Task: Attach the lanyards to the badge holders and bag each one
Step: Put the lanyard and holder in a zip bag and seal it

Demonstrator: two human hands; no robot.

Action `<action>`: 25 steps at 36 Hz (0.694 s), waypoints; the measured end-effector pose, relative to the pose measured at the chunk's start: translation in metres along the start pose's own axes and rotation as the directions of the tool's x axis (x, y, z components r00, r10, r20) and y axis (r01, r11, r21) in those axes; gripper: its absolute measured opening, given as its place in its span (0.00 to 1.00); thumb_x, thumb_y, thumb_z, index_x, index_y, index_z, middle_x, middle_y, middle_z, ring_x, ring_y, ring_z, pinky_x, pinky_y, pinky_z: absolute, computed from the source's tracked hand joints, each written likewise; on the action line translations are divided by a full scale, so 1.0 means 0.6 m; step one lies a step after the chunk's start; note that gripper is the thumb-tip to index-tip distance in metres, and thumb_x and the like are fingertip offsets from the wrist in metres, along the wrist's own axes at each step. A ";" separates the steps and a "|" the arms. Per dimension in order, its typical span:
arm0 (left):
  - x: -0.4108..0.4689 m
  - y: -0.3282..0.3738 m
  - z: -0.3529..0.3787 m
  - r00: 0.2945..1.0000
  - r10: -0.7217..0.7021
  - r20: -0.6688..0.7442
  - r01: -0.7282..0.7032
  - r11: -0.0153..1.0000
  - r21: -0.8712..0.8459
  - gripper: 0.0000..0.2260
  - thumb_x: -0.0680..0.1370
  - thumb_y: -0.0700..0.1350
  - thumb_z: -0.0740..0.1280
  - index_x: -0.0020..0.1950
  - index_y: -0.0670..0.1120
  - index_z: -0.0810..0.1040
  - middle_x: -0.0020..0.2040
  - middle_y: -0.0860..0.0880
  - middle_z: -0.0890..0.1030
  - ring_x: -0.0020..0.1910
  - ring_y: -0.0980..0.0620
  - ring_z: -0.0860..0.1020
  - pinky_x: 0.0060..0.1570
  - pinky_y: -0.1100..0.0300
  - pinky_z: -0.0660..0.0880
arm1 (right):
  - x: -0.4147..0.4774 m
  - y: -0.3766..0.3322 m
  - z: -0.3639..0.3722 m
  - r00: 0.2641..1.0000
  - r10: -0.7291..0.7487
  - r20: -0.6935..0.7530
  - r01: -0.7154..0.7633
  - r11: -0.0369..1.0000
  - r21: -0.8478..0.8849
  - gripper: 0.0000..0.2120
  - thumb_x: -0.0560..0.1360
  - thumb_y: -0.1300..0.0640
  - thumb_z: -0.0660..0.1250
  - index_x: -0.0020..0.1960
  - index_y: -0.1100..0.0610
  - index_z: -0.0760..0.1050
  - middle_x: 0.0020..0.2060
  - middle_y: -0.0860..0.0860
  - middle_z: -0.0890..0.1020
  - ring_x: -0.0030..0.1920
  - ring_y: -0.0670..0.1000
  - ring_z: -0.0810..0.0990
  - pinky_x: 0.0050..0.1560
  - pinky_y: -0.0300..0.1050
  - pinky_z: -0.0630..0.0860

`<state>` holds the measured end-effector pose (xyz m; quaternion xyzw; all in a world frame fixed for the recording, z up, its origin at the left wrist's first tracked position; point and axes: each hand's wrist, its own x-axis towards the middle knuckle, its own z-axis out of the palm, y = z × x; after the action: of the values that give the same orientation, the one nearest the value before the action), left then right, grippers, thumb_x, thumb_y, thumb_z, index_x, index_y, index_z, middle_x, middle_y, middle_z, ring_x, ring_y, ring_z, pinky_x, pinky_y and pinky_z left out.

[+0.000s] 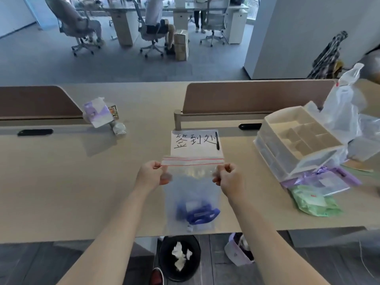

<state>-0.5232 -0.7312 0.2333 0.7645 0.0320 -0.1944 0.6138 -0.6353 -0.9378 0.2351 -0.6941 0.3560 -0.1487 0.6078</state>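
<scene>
While facing a beige desk (61, 192), tissue pack (98, 115) at left, holds up by left hand (151, 175) and right hand (228, 177), fingers clamped on its zip edge, a clear bag (193, 186), blue lanyard (181, 208) and badge holder (202, 215) at its bottom, white organizer (298, 140) right, office chairs (216, 21) beyond.

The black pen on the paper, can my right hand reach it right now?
Probably not yet: the right hand is busy pinching a top corner of the zip bag. Nothing else lies between it and the pen.
</scene>
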 end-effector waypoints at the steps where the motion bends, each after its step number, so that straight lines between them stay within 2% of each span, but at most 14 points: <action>1: 0.012 -0.011 0.001 1.000 -0.020 -0.005 0.020 1.000 0.013 0.08 0.81 0.37 0.65 0.42 0.41 0.74 0.39 0.38 0.82 0.27 0.52 0.82 0.28 0.60 0.80 | 0.007 0.008 0.006 1.000 0.013 0.004 -0.013 1.000 -0.011 0.09 0.81 0.57 0.62 0.43 0.59 0.75 0.33 0.53 0.83 0.28 0.48 0.79 0.41 0.52 0.80; 5: 0.065 -0.050 0.003 0.995 -0.100 -0.007 0.100 0.994 0.032 0.08 0.81 0.37 0.65 0.41 0.41 0.73 0.41 0.38 0.81 0.26 0.53 0.82 0.26 0.59 0.80 | 0.043 0.032 0.037 0.998 0.065 0.006 -0.065 0.998 -0.023 0.10 0.80 0.59 0.63 0.43 0.62 0.76 0.32 0.54 0.83 0.27 0.49 0.79 0.42 0.54 0.80; 8: 0.113 -0.063 0.002 0.992 -0.128 0.008 0.128 0.992 0.014 0.07 0.81 0.37 0.65 0.43 0.41 0.74 0.39 0.39 0.81 0.27 0.52 0.82 0.27 0.60 0.80 | 0.076 0.040 0.066 0.995 0.099 -0.020 -0.100 0.995 -0.026 0.10 0.80 0.59 0.63 0.45 0.65 0.76 0.33 0.55 0.83 0.28 0.50 0.79 0.40 0.51 0.80; 12: 0.183 -0.065 0.005 0.992 -0.121 0.033 0.121 0.993 0.004 0.07 0.81 0.37 0.65 0.43 0.41 0.74 0.36 0.42 0.80 0.29 0.51 0.81 0.30 0.60 0.80 | 0.126 0.049 0.103 0.991 0.107 -0.079 -0.112 0.992 -0.058 0.08 0.80 0.59 0.63 0.45 0.63 0.75 0.34 0.57 0.83 0.30 0.51 0.81 0.40 0.51 0.80; 17: 0.271 -0.068 0.018 0.991 -0.108 0.080 0.104 0.993 0.050 0.07 0.81 0.37 0.65 0.42 0.42 0.74 0.38 0.44 0.77 0.35 0.47 0.80 0.32 0.61 0.80 | 0.194 0.060 0.142 0.975 0.158 -0.157 -0.174 0.980 -0.097 0.07 0.79 0.56 0.63 0.46 0.59 0.75 0.33 0.58 0.83 0.30 0.50 0.81 0.40 0.52 0.80; 19: 0.303 -0.073 0.027 0.991 -0.105 0.085 0.099 0.992 0.077 0.08 0.81 0.37 0.65 0.42 0.42 0.75 0.38 0.44 0.77 0.35 0.48 0.79 0.36 0.56 0.82 | 0.222 0.069 0.154 0.966 0.177 -0.190 -0.199 0.975 -0.102 0.06 0.79 0.56 0.64 0.45 0.58 0.75 0.31 0.56 0.83 0.30 0.50 0.81 0.38 0.51 0.78; 22: 0.346 -0.084 0.038 0.988 -0.119 0.095 0.111 0.990 0.090 0.07 0.80 0.38 0.66 0.41 0.42 0.76 0.38 0.44 0.78 0.33 0.48 0.79 0.47 0.44 0.82 | 0.260 0.082 0.170 0.956 0.199 -0.216 -0.228 0.967 -0.115 0.06 0.78 0.55 0.64 0.44 0.55 0.75 0.29 0.52 0.81 0.35 0.53 0.83 0.39 0.51 0.77; 25: 0.387 -0.106 0.044 0.985 -0.146 0.092 0.135 0.984 0.117 0.06 0.78 0.42 0.67 0.41 0.43 0.77 0.35 0.46 0.80 0.30 0.49 0.79 0.48 0.36 0.80 | 0.297 0.095 0.183 0.949 0.227 -0.221 -0.264 0.952 -0.153 0.07 0.77 0.52 0.62 0.42 0.54 0.74 0.27 0.50 0.81 0.37 0.55 0.83 0.40 0.50 0.77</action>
<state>-0.3341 -0.7849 0.0918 0.7823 0.0444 -0.2770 0.5562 -0.4576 -0.9775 0.1170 -0.6779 0.5113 -0.1078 0.5172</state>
